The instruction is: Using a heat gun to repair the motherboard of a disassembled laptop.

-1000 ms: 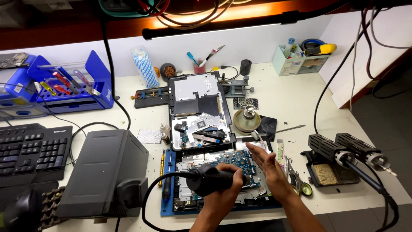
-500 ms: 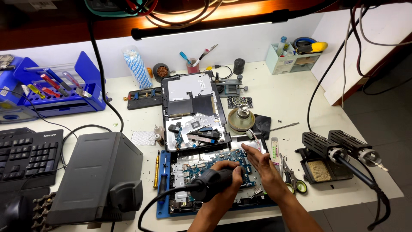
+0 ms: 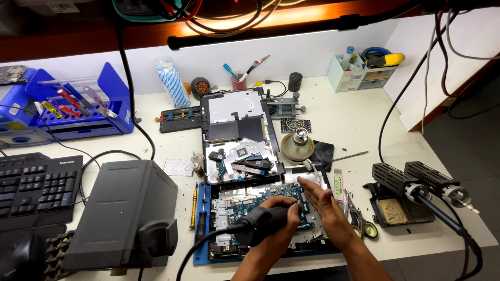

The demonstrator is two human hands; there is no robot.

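White and cluttered, the tabletop [image 3: 364, 125] carries a blue mat [image 3: 203, 255] at the lower middle of the frame, with a circuit board [image 3: 245, 205] lying on it. Over that board the left hand [image 3: 278, 216] has its grip closed tight around a black hot-air handle [image 3: 260, 225], its hose trailing toward the lower left. Just right of it, the right hand [image 3: 324, 204] is open with fingers spread, holding nothing, fingertips at the board; a grey box-shaped station [image 3: 120, 208] stands at the left.

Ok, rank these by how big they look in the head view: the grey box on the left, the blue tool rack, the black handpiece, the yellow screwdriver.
1. Grey box, though it sits nearer the camera than the rack.
2. Blue tool rack.
3. Black handpiece, gripped in the left hand.
4. Yellow screwdriver, thin and clearly the smallest.
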